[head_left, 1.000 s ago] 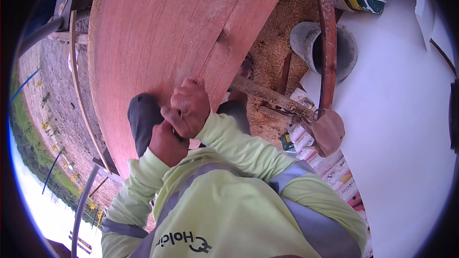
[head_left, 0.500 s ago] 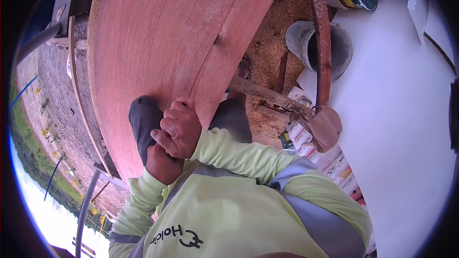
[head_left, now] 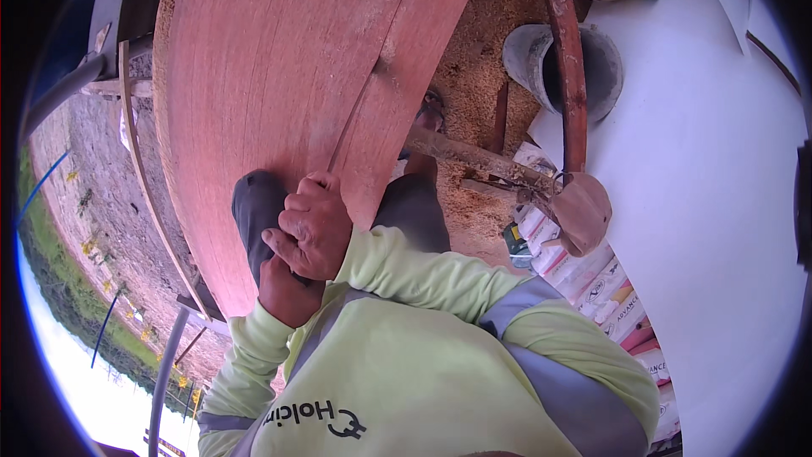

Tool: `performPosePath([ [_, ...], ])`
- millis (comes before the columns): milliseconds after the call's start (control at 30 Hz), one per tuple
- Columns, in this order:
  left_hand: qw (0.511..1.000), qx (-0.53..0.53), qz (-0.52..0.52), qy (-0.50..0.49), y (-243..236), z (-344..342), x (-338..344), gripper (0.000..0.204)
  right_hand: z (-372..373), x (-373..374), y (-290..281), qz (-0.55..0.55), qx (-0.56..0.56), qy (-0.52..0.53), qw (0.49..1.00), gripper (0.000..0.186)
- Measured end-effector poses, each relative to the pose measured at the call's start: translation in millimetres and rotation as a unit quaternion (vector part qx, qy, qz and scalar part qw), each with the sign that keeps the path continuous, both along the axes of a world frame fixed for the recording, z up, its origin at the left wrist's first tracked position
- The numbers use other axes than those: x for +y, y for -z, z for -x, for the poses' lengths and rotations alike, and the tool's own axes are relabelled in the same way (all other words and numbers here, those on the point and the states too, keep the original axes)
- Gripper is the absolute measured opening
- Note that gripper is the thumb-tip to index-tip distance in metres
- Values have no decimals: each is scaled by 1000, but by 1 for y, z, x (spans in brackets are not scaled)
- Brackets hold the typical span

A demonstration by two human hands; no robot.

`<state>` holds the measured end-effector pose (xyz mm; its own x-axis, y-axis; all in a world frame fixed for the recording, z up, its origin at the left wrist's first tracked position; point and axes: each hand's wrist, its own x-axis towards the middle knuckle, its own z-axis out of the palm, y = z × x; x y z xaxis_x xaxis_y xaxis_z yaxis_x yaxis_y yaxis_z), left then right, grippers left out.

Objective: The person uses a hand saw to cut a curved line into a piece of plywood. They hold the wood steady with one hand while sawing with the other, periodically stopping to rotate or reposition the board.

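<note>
My right hand [head_left: 316, 227] is closed, its fingers curled and its thumb across my left hand [head_left: 289, 294]. Both hands are pressed together in front of my body, by the near end of a large reddish wooden board [head_left: 271, 59]. The fingers of my left hand are hidden beneath the right one. Whatever lies inside the right hand's curl, if anything, does not show. A dark trouser leg [head_left: 256, 210] shows just left of the hands, and the other leg [head_left: 416, 207] shows to their right. A long crack runs along the board beyond my hands.
Right of the board, sawdust [head_left: 474, 59] covers the ground around a grey bucket [head_left: 600, 76] lying on its side. A reddish wooden bar [head_left: 565, 59] crosses it. A brown cap [head_left: 582, 214] hangs near stacked bags [head_left: 609, 288]. A white sheet [head_left: 719, 178] spreads far right.
My hands stay clasped in nearly the same place. The view has shifted slightly, so the board, bucket and green-and-white can sit a little higher in the picture.
</note>
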<state>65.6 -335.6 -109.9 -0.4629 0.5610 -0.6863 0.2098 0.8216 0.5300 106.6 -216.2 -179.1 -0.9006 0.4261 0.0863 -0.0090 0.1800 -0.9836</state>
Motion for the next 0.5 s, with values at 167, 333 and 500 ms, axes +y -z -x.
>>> performPosePath([
  [167,995,18,-34,-88,153,33,61,33,54,74,125,-88,-28,41,995,22],
  [333,991,29,-81,-106,161,51,96,31,71,100,138,9,-114,18,993,28],
  [500,995,-13,-45,-86,4,-6,3,37,6,6,10,-41,-3,12,999,31],
])
